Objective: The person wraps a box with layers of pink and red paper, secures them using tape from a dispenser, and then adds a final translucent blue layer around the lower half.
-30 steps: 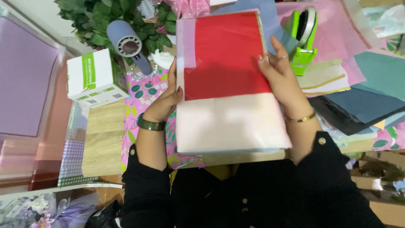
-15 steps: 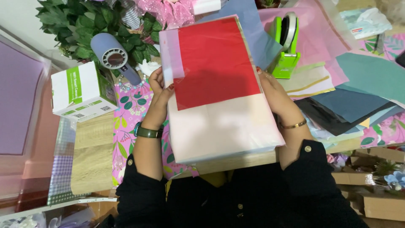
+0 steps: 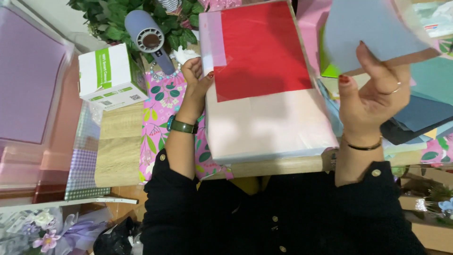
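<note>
While left hand point(image 3: 196, 78) pinches the left edge of the pale paper stack point(image 3: 269, 127) with the red sheet point(image 3: 262, 49) on top, lying on the wooden worktop point(image 3: 118, 151), right hand point(image 3: 373, 97) is raised, fingers closed on a grey-blue sheet point(image 3: 368, 33).

Box point(image 3: 111, 75) left of paper stack point(image 3: 269, 123)
</note>
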